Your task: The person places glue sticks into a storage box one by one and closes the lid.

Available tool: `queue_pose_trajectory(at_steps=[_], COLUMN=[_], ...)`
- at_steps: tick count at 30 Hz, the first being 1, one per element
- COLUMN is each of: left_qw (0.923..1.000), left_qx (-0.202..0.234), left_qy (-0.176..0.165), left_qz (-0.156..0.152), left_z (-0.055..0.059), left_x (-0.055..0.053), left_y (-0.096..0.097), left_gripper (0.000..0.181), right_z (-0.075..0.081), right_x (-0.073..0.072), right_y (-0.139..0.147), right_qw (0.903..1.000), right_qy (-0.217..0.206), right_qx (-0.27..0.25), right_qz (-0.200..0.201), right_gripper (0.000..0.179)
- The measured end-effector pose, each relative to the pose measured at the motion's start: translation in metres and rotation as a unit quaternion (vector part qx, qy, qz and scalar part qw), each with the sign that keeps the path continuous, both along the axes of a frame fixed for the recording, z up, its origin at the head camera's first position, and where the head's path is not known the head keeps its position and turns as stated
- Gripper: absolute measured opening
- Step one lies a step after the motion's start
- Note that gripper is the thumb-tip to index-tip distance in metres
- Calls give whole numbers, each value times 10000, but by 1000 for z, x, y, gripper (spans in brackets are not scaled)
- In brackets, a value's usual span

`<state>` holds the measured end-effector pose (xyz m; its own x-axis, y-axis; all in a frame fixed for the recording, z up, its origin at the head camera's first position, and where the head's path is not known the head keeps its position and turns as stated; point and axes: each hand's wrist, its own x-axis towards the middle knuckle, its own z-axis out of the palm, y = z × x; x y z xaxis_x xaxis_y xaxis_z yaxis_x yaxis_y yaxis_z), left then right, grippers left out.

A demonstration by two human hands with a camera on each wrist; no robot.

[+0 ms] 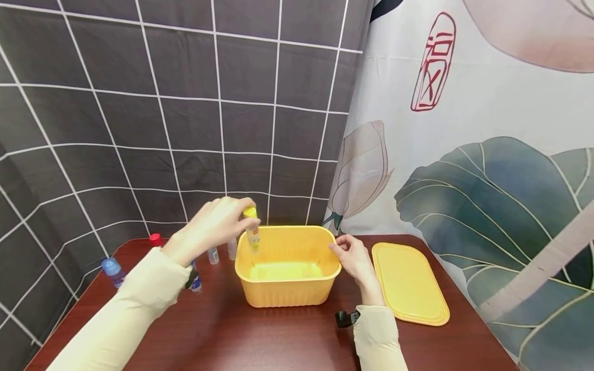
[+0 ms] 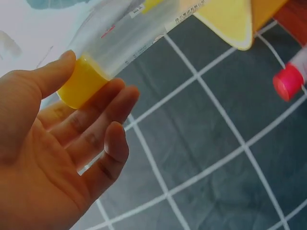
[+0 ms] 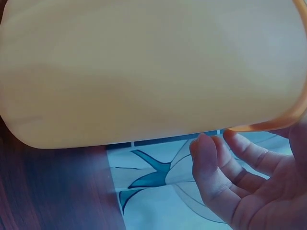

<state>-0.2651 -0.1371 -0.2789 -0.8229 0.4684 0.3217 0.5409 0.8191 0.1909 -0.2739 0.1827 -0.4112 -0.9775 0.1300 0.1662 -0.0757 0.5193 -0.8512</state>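
My left hand (image 1: 213, 224) pinches the yellow cap of a clear bottle (image 2: 124, 40). The bottle hangs cap-up over the left end of a yellow plastic box (image 1: 287, 293), its lower end within the opening. In the left wrist view the thumb and fingertips sit around the cap, and small printing runs along the clear side. My right hand (image 1: 355, 260) holds the box's right rim between thumb and fingers. The right wrist view shows the box's plain wall (image 3: 144, 72) with curled fingers at its edge. The box's visible floor is bare.
A yellow lid (image 1: 410, 283) lies flat to the right of the box. Left on the dark red table (image 1: 223, 335) stand a blue-capped bottle (image 1: 113, 270), a red-capped bottle (image 1: 155, 239) and small clear bottles (image 1: 213, 255), partly behind the left arm. Patterned cloths hang behind.
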Motion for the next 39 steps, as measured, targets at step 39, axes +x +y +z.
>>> queue_pose_trajectory(at_steps=[39], left_qw=[9667], left_qx=[-1670], left_qy=[-1713], left_qz=[-912], left_z=[-48], left_x=[-62], left_y=[141], left_gripper=[20], right_z=[-2], right_x=[-3], right_y=[2], right_qw=[9999], right_qy=[-74], right_qx=[144], right_qz=[22], right_gripper=[18])
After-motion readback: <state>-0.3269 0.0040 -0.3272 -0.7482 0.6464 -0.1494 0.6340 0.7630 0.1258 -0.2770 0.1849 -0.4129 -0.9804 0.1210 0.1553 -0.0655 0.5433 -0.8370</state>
